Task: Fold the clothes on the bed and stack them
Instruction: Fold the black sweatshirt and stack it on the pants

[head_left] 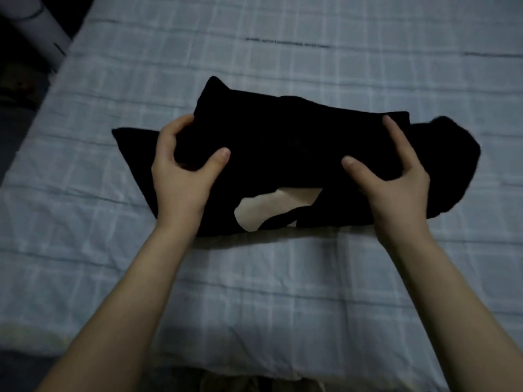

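Note:
A black garment [283,142] lies partly folded in the middle of the bed [283,278], with a cream patch [266,209] showing at its near edge. My left hand [181,176] grips a folded layer at the garment's left side, thumb on top and fingers curled behind. My right hand [396,176] grips the same layer on the right side in the same way. Black fabric sticks out past both hands, a flat corner to the left and a rounded bunch to the right.
The bed carries a pale blue checked sheet [311,38] that fills most of the view. The bed's left edge runs diagonally at the upper left, with a white cylinder [39,32] and dark floor beyond it.

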`<state>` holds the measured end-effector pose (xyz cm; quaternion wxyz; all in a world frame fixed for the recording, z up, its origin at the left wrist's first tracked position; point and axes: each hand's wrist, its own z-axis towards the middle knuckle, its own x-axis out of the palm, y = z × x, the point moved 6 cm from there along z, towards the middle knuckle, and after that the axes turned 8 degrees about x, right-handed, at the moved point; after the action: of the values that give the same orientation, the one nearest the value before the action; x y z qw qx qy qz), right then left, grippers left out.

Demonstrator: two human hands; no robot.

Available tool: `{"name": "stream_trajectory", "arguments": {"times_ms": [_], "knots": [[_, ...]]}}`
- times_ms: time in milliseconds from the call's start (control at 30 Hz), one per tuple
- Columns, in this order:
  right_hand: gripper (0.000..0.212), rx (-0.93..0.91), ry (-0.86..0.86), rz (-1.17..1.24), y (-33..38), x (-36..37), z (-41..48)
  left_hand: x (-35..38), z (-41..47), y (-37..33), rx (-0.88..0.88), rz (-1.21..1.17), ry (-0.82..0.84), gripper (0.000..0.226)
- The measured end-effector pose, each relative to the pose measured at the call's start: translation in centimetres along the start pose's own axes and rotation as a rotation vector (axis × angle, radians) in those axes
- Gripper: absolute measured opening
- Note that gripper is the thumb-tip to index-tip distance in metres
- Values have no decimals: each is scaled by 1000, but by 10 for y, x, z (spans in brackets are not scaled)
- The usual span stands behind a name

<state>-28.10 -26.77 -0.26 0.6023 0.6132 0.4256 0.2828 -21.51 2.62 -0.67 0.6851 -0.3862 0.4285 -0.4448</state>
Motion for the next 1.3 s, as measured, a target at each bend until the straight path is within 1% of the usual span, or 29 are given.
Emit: {"name": "stream_trajectory", "arguments": {"times_ms": [133,267,333,433,500,567,633,700,767,800,833,867,900,933,967,1000,1033,1100,1167,1233,1300], "knots": [[74,-5,-6,-23,-5,21,51,29,40,27,-30,-57,-15,54],[74,1,-39,-50,-18,24,93,60,68,55,-39,-76,-25,54],[74,17,-72,-74,-30,23,114,80,81,72,-76,-84,6,57],[75,142,-157,-79,-67,24,142,117,93,101,-166,-88,84,59],[72,235,-178,-51,-95,28,152,140,98,122,-216,-90,123,59],[65,247,-202,-70,-116,31,157,154,101,139,-243,-76,144,59],[63,232,-224,-85,-124,33,162,158,102,145,-249,-40,149,62],[64,227,-197,-18,-120,35,165,156,101,144,-285,-63,167,68],[66,231,-112,207,-113,40,158,153,100,130,-318,-117,225,67],[69,196,-66,261,-106,43,153,154,97,119,-284,-77,283,63],[72,133,-20,242,-98,45,147,156,93,109,-197,50,359,57],[73,30,15,106,-90,48,142,161,88,98,-60,238,436,54],[71,-110,42,-124,-82,53,139,166,79,89,96,460,503,53],[65,-257,61,-427,-79,58,138,171,70,84,242,659,568,56],[59,-336,60,-724,-83,63,139,174,60,88,332,807,645,58],[57,-334,62,-962,-92,65,144,176,57,100,357,905,722,59],[58,-256,85,-1103,-103,64,151,174,58,116,333,948,781,59],[60,-71,155,-1178,-127,65,163,174,65,143,271,932,832,60],[58,-37,170,-1188,-140,69,167,177,68,152,265,899,829,63],[55,-30,167,-1180,-137,71,168,179,69,147,268,880,835,63],[55,11,179,-1194,-129,71,165,177,70,141,231,873,885,61]]}}
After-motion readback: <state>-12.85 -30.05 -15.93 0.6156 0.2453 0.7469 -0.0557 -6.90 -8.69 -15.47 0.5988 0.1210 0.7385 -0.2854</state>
